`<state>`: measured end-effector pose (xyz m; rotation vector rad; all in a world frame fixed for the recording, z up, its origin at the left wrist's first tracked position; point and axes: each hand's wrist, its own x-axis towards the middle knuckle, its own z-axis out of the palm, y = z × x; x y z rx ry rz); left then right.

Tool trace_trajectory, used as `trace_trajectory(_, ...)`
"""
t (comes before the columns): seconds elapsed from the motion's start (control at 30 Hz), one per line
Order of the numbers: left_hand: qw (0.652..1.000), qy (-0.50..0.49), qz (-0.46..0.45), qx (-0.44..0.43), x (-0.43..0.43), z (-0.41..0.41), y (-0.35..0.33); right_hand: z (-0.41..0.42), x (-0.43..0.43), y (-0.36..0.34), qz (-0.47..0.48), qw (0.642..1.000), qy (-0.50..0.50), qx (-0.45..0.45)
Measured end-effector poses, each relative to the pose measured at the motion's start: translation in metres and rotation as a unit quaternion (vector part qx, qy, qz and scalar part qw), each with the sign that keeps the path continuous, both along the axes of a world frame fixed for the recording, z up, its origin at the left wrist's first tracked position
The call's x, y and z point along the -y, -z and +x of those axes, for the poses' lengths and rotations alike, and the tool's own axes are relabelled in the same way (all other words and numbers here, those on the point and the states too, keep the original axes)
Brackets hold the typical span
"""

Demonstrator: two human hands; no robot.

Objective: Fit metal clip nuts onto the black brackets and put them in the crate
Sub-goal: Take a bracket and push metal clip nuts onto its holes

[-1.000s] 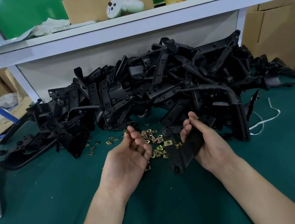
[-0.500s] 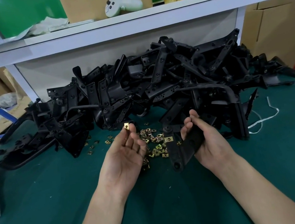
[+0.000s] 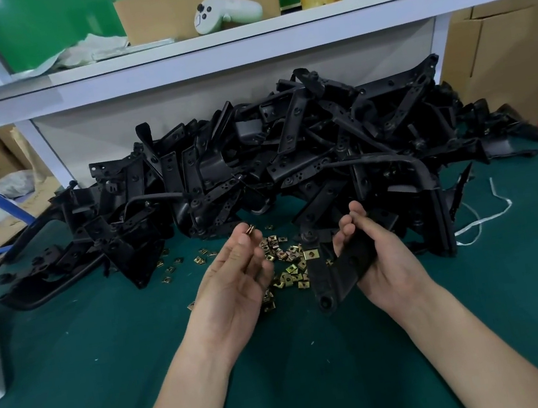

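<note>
**Hazards.** The left hand [image 3: 233, 278] lies palm up and pinches one clip nut [image 3: 250, 230] at the fingertips only. A slack pinch would probably drop it among the loose clip nuts [image 3: 283, 265] on the counter [image 3: 110, 364], where it must be picked out again. The right hand [image 3: 385, 256] grips a black bracket [image 3: 336, 274] round its far part, and the near end hangs free. If the bracket swings while the nut is pushed on, the nut may seat crooked or miss its hole. One fitted nut [image 3: 311, 254] already sits on the bracket's left edge, and a knock there could shift it.

**Position.** The pinched clip nut is left of the bracket and a little farther off, not touching it. The loose clip nuts lie between and below the two hands. The pile of brackets [image 3: 288, 152] starts just beyond both hands and could snag the held bracket. No crate is in view.
</note>
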<state>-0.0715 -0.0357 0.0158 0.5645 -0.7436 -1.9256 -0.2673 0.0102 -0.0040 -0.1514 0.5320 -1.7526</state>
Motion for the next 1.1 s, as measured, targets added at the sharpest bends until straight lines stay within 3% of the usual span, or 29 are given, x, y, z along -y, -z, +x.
trace_trajectory(0.43,0.999,0.01,-0.016,0.049,-0.002,-0.001,-0.001,-0.002,0.001,0.002,-0.02,1.0,0.011,0.001)
trace_trajectory(0.73,0.97,0.158,-0.007,0.187,-0.014,-0.004,-0.002,-0.007,0.002,0.005,-0.02,0.999,0.048,0.009)
trace_trajectory(1.1,0.965,0.188,-0.037,0.18,-0.023,-0.01,-0.004,-0.007,0.002,0.002,-0.009,0.994,0.11,0.001)
